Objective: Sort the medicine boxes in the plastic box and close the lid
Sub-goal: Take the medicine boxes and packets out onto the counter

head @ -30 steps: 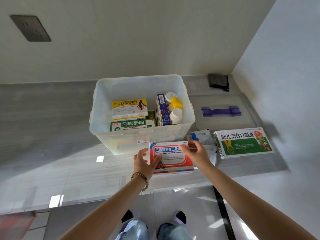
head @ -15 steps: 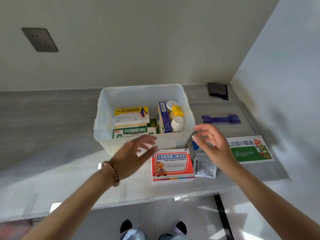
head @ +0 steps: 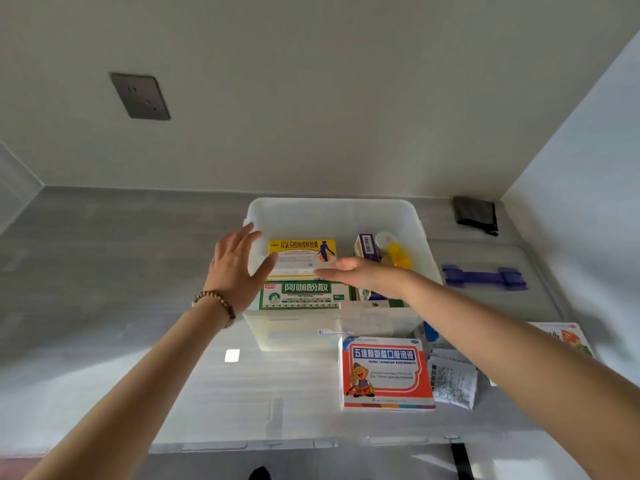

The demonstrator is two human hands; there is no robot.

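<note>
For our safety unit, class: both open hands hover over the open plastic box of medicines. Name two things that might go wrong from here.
1. The right hand reaches low past the small bottles; its forearm might topple them.
2. The red box and paper sachets lie outside the plastic box; they could be forgotten before the lid goes on.

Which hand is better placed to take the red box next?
Probably the right hand: the red box lies beside the right forearm; the left hand is over the left rim of the plastic box.
</note>
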